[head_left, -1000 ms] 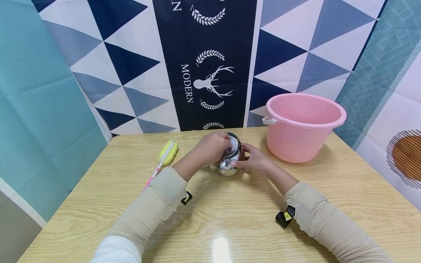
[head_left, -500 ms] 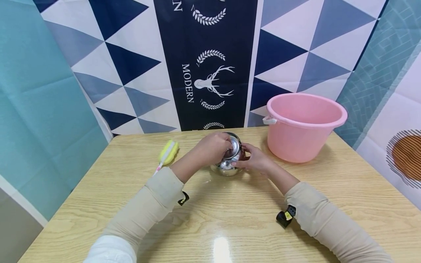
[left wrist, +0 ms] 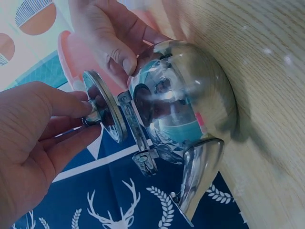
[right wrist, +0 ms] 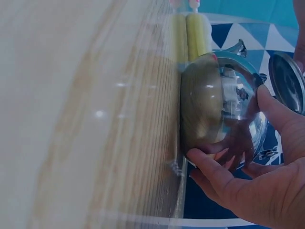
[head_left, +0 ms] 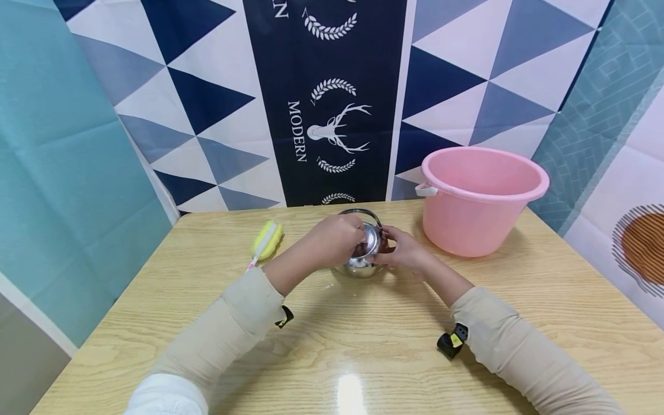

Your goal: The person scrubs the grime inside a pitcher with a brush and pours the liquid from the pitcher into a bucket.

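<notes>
A shiny metal kettle [head_left: 358, 270] sits upright on the wooden table, with its hoop handle [head_left: 363, 212] raised. My left hand [head_left: 337, 237] pinches the knob of the round metal lid [left wrist: 106, 106]. The left wrist view shows that lid apart from the mouth of the kettle [left wrist: 186, 90], tilted on edge in that camera's picture. My right hand [head_left: 407, 252] holds the kettle's side, its thumb and fingers [right wrist: 217, 174] spread round the body. The spout [left wrist: 202, 167] shows in the left wrist view; in the head view my left hand hides it.
A yellow sponge brush [head_left: 267, 240] lies on the table to the left, its shaft partly behind my left forearm. At the back right stands a pink bucket [head_left: 461, 225] with a white handle grip. Patterned cloth [head_left: 332, 115] hangs behind the table's far edge.
My left hand has shifted slightly, and the lid has come up away from the kettle. More of the hoop handle shows behind. My right hand stays on the kettle's side.
</notes>
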### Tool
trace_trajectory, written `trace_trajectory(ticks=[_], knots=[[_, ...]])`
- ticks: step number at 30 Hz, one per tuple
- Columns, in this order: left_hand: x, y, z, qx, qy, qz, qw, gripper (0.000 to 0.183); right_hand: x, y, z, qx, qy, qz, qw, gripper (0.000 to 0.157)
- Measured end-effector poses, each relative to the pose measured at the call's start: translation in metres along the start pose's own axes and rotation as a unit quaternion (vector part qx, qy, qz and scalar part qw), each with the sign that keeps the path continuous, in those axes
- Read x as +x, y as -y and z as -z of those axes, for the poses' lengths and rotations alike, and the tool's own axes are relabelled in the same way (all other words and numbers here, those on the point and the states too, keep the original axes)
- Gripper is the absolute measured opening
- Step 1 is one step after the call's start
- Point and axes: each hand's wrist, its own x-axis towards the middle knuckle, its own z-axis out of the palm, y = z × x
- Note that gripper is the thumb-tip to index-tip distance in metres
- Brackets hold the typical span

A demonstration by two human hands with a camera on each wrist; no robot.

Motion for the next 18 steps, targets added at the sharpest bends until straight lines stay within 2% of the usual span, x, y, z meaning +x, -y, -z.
trace_trajectory(ticks=[11,18], knots=[[-0.022,0.0,-0.001,-0.009,-0.028,-0.029,0.9991,0.008,-0.001,0.001,-0.001,-0.03,-0.01,0.005,0.999,0.09],[-0.034,-0.001,-0.003,-0.021,-0.03,-0.041,0.9985,0.011,-0.001,0.001,-0.002,-0.026,-0.011,0.004,1.0,0.094]])
